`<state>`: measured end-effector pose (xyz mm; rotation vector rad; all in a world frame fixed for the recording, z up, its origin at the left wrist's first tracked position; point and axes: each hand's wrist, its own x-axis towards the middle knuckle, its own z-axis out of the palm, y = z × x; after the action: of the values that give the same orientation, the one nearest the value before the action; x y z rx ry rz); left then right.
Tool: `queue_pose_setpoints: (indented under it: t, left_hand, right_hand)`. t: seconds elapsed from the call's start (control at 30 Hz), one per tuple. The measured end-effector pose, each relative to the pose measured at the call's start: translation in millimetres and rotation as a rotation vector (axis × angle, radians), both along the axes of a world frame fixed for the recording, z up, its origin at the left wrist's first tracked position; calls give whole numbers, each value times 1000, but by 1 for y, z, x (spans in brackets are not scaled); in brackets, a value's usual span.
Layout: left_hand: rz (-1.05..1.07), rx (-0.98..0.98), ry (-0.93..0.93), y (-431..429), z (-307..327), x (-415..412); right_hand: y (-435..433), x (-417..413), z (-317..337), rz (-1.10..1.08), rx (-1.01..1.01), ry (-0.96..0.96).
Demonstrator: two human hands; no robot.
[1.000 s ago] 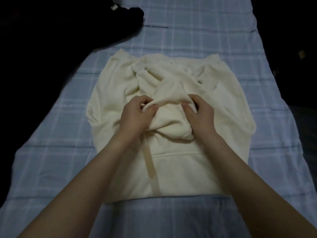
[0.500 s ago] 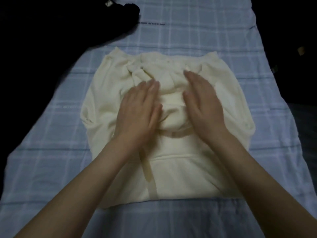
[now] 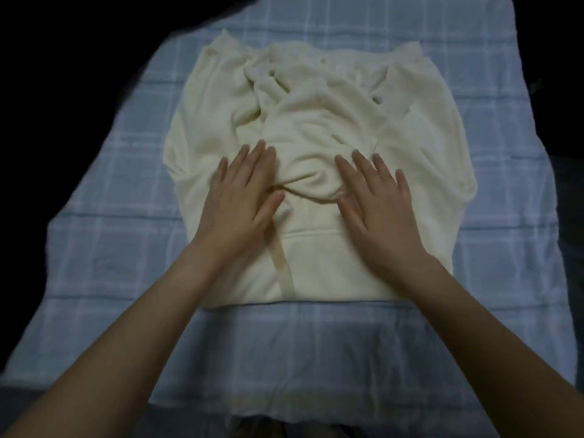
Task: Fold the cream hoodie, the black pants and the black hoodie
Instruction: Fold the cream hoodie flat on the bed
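Observation:
The cream hoodie [image 3: 202, 128] lies front-up in the middle of the bed, sleeves folded in and its hood bunched over the chest. A drawstring [image 3: 282, 267] trails down past the front pocket. My left hand [image 3: 241, 197] rests flat on the hoodie just left of the hood's lower edge, fingers spread. My right hand [image 3: 377, 203] lies flat on the right side of that edge, fingers spread too. Neither hand grips fabric. Black clothing [image 3: 79, 42] fills the dark far-left area, too dark to tell pants from hoodie.
A light blue plaid sheet [image 3: 110, 248] covers the bed under everything. Darkness surrounds the bed on the left, right and near edge.
My hands let go of the pinched hood, swept flat up over it, then slid back toward me to its lower edge. The view has dropped a little, pushing the black clothing further out.

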<state>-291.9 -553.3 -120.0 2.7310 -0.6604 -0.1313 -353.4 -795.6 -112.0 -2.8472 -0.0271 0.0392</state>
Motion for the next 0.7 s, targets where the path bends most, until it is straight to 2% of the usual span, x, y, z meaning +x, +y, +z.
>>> queue_pose_setpoints:
  t: [0.13, 0.27, 0.37, 0.4, 0.47, 0.53, 0.6, 0.7]
  left_hand:
    - [-47, 219, 137, 27, -18, -52]
    - [9, 99, 134, 33, -16, -52]
    - [258, 12, 36, 52, -6, -94]
    - [369, -32, 69, 55, -2, -110]
    - [580, -175, 254, 55, 1, -135]
    - [706, -339, 384, 52, -1, -146]
    - [743, -477, 405, 55, -3, -147]
    - [738, -561, 404, 62, -5, -142]
  right_hand:
    - [-17, -45, -16, 12, -143, 235]
    - [-16, -53, -6, -7, -146, 251]
    - [-27, -99, 10, -219, -146, 172]
    - [-29, -113, 14, -301, -120, 198]
    - [-32, -128, 17, -368, -29, 310]
    - [-35, -131, 17, -413, 66, 313]
    - [-38, -131, 14, -551, 253, 299]
    - [-40, -132, 7, -714, 597, 287]
